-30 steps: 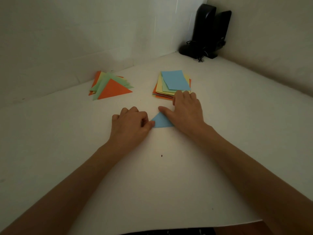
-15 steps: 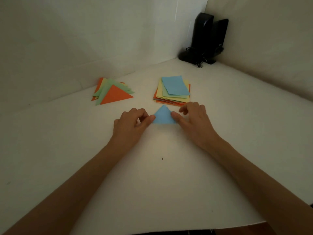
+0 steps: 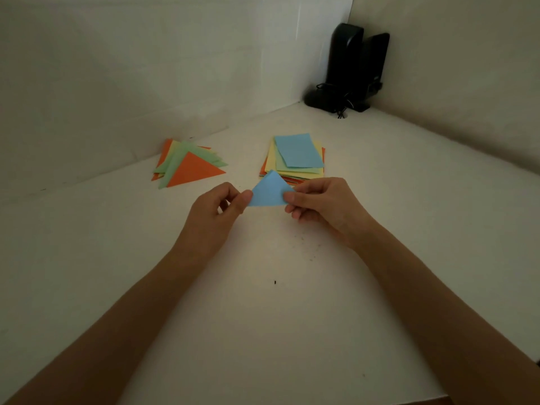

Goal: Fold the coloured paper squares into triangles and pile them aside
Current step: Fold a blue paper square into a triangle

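The left hand (image 3: 216, 210) and right hand (image 3: 325, 206) are bare; the left forearm (image 3: 140, 308) and right forearm (image 3: 426, 290) are bare along their visible length.

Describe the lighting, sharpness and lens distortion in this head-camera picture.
Head view: dim overall, brightest in the middle of the white tabletop; black speakers in the far corner lose detail in shadow; the wide-angle lens stretches the forearms; the blue folded paper triangle, pinched by the left hand and right hand, looks sharp.

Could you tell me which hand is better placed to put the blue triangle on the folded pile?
Probably the left hand: it pinches the blue triangle, and the folded pile lies on its side, away from the right hand.
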A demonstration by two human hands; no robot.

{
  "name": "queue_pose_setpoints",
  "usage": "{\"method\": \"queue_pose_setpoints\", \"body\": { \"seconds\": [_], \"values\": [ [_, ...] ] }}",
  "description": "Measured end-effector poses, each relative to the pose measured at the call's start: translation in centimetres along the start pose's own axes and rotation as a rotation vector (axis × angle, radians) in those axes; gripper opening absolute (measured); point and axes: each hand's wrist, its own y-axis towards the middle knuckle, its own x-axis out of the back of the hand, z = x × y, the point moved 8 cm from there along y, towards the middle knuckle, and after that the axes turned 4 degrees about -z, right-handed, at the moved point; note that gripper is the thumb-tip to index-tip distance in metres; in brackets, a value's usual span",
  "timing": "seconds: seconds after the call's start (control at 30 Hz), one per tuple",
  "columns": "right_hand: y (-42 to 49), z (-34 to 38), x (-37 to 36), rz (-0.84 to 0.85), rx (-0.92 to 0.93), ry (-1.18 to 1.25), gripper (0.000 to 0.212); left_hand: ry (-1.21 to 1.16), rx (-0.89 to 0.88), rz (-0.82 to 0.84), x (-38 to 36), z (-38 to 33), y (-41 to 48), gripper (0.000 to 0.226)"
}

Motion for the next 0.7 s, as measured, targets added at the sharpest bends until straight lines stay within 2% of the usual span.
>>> {"method": "queue_pose_setpoints", "body": {
  "seconds": [0.17, 0.3, 0.37, 0.47, 0.57, 0.7],
  "values": [
    [0.2, 0.2, 0.0, 0.014, 0.065, -0.249, 0.015, 0.072, 0.042, 0.058, 0.4, 1.0, 0.5, 0.035],
    [0.3, 0.4, -0.9, 0.043, 0.117, -0.211, 0.012, 0.1, 0.092, 0.025, 1.7, 1.5, 1.2, 0.038],
    [0.7, 0.9, -0.8, -0.009, 0.164, -0.231, 0.01, 0.094, 0.096, -0.043, 2.9, 1.9, 1.9, 0.038],
    [1.8, 2.0, 1.7, -0.204, 0.284, -0.44, 0.009, 0.174, 0.073, -0.221, 6.3, 3.2, 3.4, 0.034],
    [3.0, 3.1, 3.8, -0.366, 0.412, -0.665, 0.013, 0.313, 0.077, -0.263, 8.1, 5.2, 5.0, 0.032],
    [6.0, 2.9, 2.2, -0.3, 0.466, -1.034, 0.039, 0.642, 0.18, -0.213, 7.8, 7.1, 6.2, 0.033]
  ]
}}
